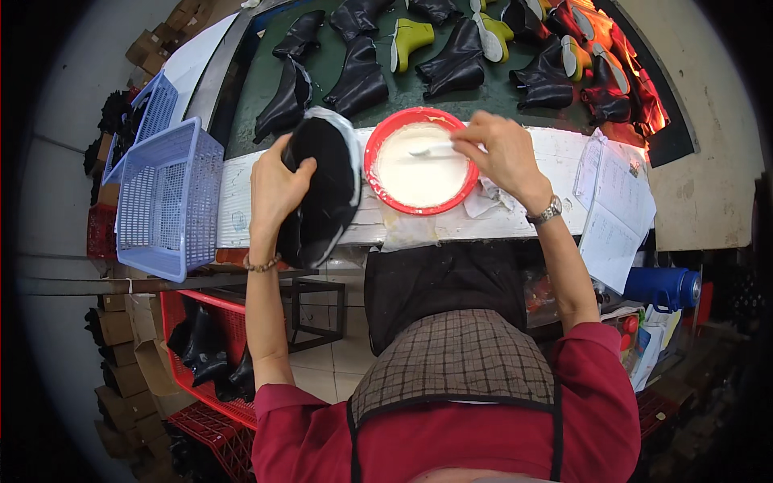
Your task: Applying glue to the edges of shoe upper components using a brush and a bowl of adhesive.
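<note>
My left hand (pixel 278 183) is closed on a black boot upper (pixel 328 181) and holds it tilted at the front of the bench. A wet-looking whitish band runs along the upper's edge. To its right stands a red bowl (pixel 373 173) with thick, creamy white liquid (pixel 415 179) in it, smeared up the inner wall. My right hand (pixel 503 154) pinches a thin brush (pixel 435 150) over the bowl's right rim. The brush's pale tip points left and is at the liquid; whether it dips in cannot be made out.
On the green conveyor belt (pixel 338 121) beyond lie several black boot uppers (pixel 358 76) and yellow-green boot-shaped forms (pixel 411 42). Blue plastic baskets (pixel 165 209) stand at left, a red crate (pixel 213 394) with black boots below. Papers (pixel 616 193) and a blue flask (pixel 660 288) are at right.
</note>
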Motion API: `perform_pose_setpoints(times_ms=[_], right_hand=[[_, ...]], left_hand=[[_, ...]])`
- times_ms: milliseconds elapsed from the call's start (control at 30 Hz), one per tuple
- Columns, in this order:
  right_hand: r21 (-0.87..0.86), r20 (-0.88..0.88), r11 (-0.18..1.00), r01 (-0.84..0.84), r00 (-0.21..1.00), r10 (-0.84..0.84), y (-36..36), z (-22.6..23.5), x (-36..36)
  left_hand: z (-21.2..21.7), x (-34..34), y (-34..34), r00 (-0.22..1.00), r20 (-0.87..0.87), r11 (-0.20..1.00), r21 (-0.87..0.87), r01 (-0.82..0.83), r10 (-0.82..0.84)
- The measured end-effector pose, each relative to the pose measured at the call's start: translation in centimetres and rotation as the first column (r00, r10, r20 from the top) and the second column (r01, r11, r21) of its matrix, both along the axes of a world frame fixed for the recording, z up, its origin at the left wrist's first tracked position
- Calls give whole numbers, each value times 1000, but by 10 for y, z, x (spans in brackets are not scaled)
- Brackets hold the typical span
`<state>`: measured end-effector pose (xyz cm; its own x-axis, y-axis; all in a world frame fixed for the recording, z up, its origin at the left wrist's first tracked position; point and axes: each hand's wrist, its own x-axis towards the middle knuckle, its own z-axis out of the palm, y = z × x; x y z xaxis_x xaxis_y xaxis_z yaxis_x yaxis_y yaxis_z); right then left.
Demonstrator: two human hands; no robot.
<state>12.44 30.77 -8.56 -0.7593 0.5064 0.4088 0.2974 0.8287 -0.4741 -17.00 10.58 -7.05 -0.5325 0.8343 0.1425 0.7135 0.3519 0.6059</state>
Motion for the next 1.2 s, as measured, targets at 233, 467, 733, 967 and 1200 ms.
perform_pose_setpoints(times_ms=[233, 467, 733, 967, 1200], right_hand=[[244, 171, 955, 170, 961, -215, -17, -24, 19], [-144, 52, 953, 267, 964, -262, -18, -21, 37], [-203, 78, 939, 276, 961, -266, -16, -53, 53], [-284, -134, 937, 203, 959, -248, -31, -28, 28], [-394, -275, 915, -82, 961, -33, -58, -8, -2]], left_hand=[[-77, -17, -28, 981, 194, 1000, 28, -11, 5], [-73, 5, -79, 978, -111, 950, -277, 141, -178], [-80, -10, -102, 951, -203, 964, -177, 199, -233], [-54, 47, -88, 987, -154, 994, 96, 58, -43], [-19, 84, -69, 973, -183, 976, 141, 165, -139]])
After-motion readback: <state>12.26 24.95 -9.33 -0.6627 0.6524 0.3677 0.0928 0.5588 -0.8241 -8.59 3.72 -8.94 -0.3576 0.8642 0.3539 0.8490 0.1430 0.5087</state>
